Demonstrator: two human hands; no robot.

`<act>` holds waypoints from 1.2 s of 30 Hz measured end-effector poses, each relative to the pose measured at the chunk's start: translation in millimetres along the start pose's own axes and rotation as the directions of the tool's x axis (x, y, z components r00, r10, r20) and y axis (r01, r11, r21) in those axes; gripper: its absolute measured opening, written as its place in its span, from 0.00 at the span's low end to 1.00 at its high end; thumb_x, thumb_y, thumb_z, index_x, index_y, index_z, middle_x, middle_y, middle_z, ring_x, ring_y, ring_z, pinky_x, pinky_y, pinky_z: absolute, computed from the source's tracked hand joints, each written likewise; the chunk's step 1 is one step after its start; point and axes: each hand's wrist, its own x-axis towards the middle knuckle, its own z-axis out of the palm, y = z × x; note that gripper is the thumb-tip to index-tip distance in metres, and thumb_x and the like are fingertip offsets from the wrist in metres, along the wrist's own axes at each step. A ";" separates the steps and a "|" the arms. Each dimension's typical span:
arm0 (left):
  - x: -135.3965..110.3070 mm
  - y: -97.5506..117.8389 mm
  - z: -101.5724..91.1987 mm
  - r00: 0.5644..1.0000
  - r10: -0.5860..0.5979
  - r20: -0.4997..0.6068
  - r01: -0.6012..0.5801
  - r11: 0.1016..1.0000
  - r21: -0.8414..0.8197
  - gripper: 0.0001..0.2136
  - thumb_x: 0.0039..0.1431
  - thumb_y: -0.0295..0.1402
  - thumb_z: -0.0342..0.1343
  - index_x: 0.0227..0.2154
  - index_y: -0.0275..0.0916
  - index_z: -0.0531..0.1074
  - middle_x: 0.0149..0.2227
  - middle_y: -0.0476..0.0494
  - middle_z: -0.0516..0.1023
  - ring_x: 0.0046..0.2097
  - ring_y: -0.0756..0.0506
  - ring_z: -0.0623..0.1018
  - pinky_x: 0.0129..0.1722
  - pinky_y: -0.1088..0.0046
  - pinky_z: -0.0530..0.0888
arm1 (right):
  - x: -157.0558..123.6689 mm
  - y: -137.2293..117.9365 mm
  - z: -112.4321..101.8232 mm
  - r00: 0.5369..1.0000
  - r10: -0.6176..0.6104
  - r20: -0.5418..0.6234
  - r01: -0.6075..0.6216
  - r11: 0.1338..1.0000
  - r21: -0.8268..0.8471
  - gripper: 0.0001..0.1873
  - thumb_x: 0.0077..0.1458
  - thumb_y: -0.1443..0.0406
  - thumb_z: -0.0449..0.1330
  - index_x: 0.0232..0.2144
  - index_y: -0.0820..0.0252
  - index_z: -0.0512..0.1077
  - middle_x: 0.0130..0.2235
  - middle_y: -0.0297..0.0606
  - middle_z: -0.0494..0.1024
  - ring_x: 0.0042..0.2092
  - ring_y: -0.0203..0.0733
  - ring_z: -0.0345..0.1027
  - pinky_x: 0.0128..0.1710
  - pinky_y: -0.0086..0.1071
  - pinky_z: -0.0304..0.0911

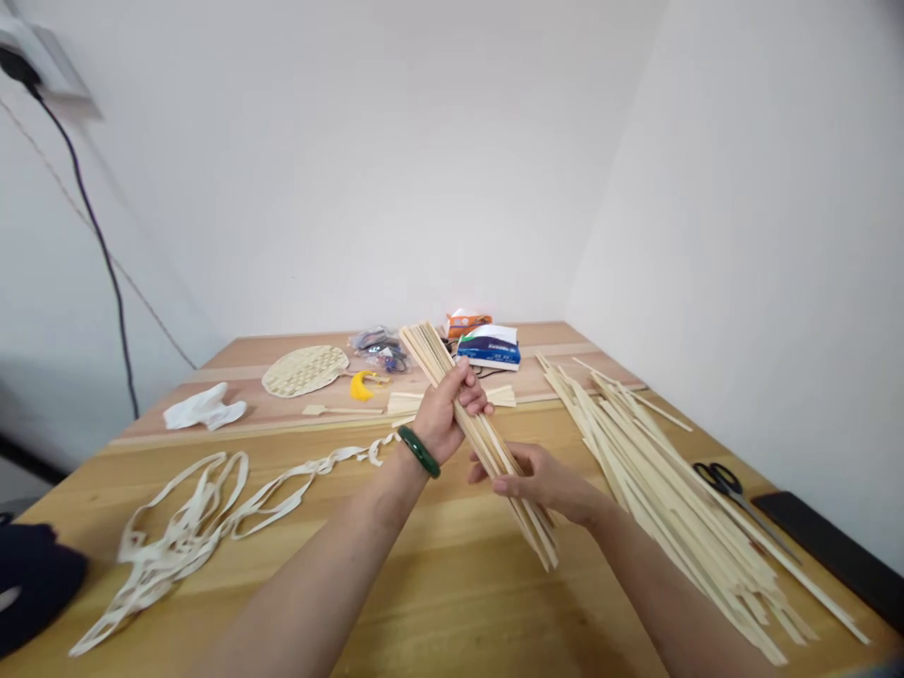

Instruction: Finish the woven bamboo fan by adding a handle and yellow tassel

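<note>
A bundle of thin pale wooden strips (487, 441) is held slantwise above the middle of the table. My left hand (452, 407), with a green bangle (419, 452) at its wrist, is closed around the upper part of the bundle. Lower down, my right hand (526, 476) grips the same strips, its thumb on the near side and its fingers partly hidden behind them. A large pile of similar loose strips (656, 499) lies on the table to the right.
On the left are a white ribbon (190, 527), a white cloth (204, 407) and a woven fan (303, 371). Tissue packs (489, 348) and plastic-bagged items (379, 348) sit at the back. Scissors (727, 482) and a black flat object (833, 541) lie at the right edge.
</note>
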 end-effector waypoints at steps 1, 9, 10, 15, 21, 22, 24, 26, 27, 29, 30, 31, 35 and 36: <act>-4.5 1.5 -7.1 1.000 -0.011 -0.018 0.011 0.999 -0.031 0.21 0.46 0.47 0.66 0.21 0.39 0.63 0.15 0.61 0.53 0.18 0.56 0.59 0.27 0.77 0.71 | 1.1 1.7 11.8 0.998 0.056 0.022 -0.058 0.997 0.055 0.23 0.49 0.51 0.67 0.40 0.61 0.71 0.36 0.39 0.80 0.39 0.43 0.75 0.43 0.39 0.69; -82.3 -26.4 -74.3 0.940 -0.234 -0.247 0.210 0.970 -0.122 0.31 0.48 0.60 0.58 0.41 0.35 0.75 0.45 0.36 0.79 0.46 0.41 0.77 0.44 0.67 0.74 | 4.0 19.0 79.0 0.930 0.366 -0.042 -0.347 0.907 0.238 0.22 0.49 0.49 0.65 0.25 0.58 0.61 0.19 0.23 0.65 0.16 0.27 0.58 0.15 0.25 0.61; -94.5 -31.3 -77.6 0.932 -0.279 -0.233 0.257 0.959 -0.121 0.32 0.46 0.60 0.59 0.41 0.35 0.76 0.45 0.35 0.79 0.46 0.40 0.77 0.44 0.67 0.74 | 4.5 21.4 83.1 0.920 0.391 -0.022 -0.371 0.888 0.270 0.23 0.48 0.49 0.66 0.25 0.58 0.61 0.19 0.23 0.65 0.16 0.27 0.58 0.14 0.24 0.61; -132.8 -42.2 -77.2 0.890 -0.434 -0.136 0.413 0.897 -0.156 0.27 0.40 0.43 0.71 0.44 0.37 0.76 0.46 0.38 0.79 0.41 0.42 0.78 0.33 0.70 0.74 | 8.5 30.2 112.1 0.897 0.433 0.087 -0.434 0.827 0.358 0.25 0.45 0.47 0.67 0.25 0.58 0.62 0.18 0.23 0.65 0.15 0.28 0.57 0.13 0.25 0.60; -142.0 -43.2 -79.6 0.830 -0.469 -0.302 0.448 0.883 -0.137 0.17 0.47 0.47 0.64 0.25 0.35 0.74 0.28 0.42 0.80 0.22 0.47 0.76 0.21 0.70 0.71 | 5.8 25.9 115.2 0.907 0.393 0.151 -0.408 0.909 0.084 0.21 0.50 0.48 0.63 0.31 0.59 0.70 0.28 0.35 0.77 0.29 0.42 0.74 0.34 0.40 0.72; -142.7 -43.9 -81.2 0.853 -0.403 -0.331 0.374 0.915 -0.151 0.17 0.46 0.45 0.66 0.22 0.36 0.72 0.27 0.42 0.80 0.25 0.46 0.78 0.26 0.69 0.74 | 4.2 23.2 107.5 0.927 0.368 0.068 -0.367 0.930 -0.037 0.21 0.50 0.48 0.64 0.35 0.58 0.72 0.33 0.39 0.79 0.36 0.46 0.76 0.40 0.42 0.71; -143.9 -45.1 -83.8 0.879 -0.292 -0.376 0.245 0.955 -0.170 0.17 0.43 0.43 0.68 0.18 0.37 0.68 0.28 0.41 0.81 0.33 0.44 0.80 0.39 0.67 0.76 | 1.1 16.1 90.9 0.935 0.281 -0.219 -0.330 0.913 -0.241 0.24 0.48 0.49 0.66 0.43 0.56 0.73 0.42 0.43 0.80 0.44 0.51 0.74 0.46 0.46 0.68; -144.9 -46.4 -84.8 0.880 -0.281 -0.382 0.229 0.957 -0.177 0.16 0.43 0.42 0.68 0.19 0.35 0.72 0.28 0.40 0.81 0.36 0.44 0.80 0.45 0.67 0.74 | -0.3 6.8 79.9 0.884 0.089 -0.459 -0.276 0.892 -0.358 0.23 0.50 0.49 0.65 0.44 0.55 0.73 0.45 0.43 0.79 0.43 0.50 0.74 0.45 0.47 0.68; -145.5 -47.2 -84.7 0.879 -0.294 -0.376 0.239 0.953 -0.188 0.16 0.43 0.43 0.68 0.21 0.33 0.74 0.28 0.40 0.80 0.36 0.44 0.80 0.46 0.67 0.74 | 0.3 1.8 78.4 0.867 -0.034 -0.497 -0.201 0.888 -0.413 0.20 0.52 0.51 0.64 0.43 0.55 0.74 0.44 0.42 0.79 0.42 0.49 0.74 0.45 0.45 0.68; -146.9 -49.8 -83.7 0.878 -0.305 -0.368 0.246 0.948 -0.201 0.17 0.44 0.44 0.67 0.24 0.32 0.75 0.28 0.41 0.79 0.34 0.44 0.79 0.44 0.65 0.75 | 4.2 -7.4 84.0 0.858 -0.281 -0.430 0.009 0.845 -0.534 0.13 0.56 0.57 0.61 0.42 0.55 0.75 0.41 0.40 0.78 0.41 0.45 0.72 0.44 0.42 0.68; -147.9 -51.6 -83.1 0.878 -0.301 -0.372 0.243 0.950 -0.195 0.17 0.44 0.44 0.67 0.24 0.33 0.75 0.27 0.42 0.79 0.33 0.44 0.79 0.42 0.65 0.75 | 7.5 -10.8 90.2 0.852 -0.379 -0.362 0.101 0.796 -0.597 0.11 0.57 0.60 0.61 0.42 0.54 0.75 0.40 0.39 0.77 0.41 0.45 0.71 0.44 0.41 0.68; -149.1 -53.7 -82.6 0.877 -0.291 -0.382 0.237 0.954 -0.183 0.17 0.45 0.44 0.67 0.24 0.33 0.74 0.27 0.43 0.78 0.33 0.44 0.78 0.40 0.65 0.75 | 11.4 -13.2 97.5 0.839 -0.456 -0.298 0.166 0.736 -0.656 0.10 0.58 0.63 0.60 0.42 0.55 0.76 0.39 0.39 0.77 0.42 0.45 0.70 0.44 0.41 0.67; -154.9 -62.5 -83.4 0.883 -0.223 -0.414 0.205 0.975 -0.088 0.14 0.47 0.42 0.66 0.27 0.36 0.74 0.30 0.44 0.79 0.38 0.44 0.78 0.41 0.68 0.73 | 28.0 -13.9 124.8 0.798 -0.582 -0.153 0.252 0.554 -0.794 0.10 0.58 0.68 0.60 0.42 0.56 0.77 0.38 0.40 0.77 0.43 0.46 0.67 0.44 0.40 0.66; -156.2 -64.2 -83.9 0.889 -0.208 -0.408 0.199 0.978 -0.064 0.14 0.48 0.42 0.66 0.27 0.36 0.74 0.31 0.43 0.79 0.39 0.43 0.78 0.42 0.67 0.73 | 31.1 -12.9 129.2 0.795 -0.591 -0.137 0.249 0.524 -0.815 0.10 0.58 0.68 0.60 0.42 0.56 0.77 0.37 0.39 0.77 0.42 0.46 0.66 0.42 0.40 0.66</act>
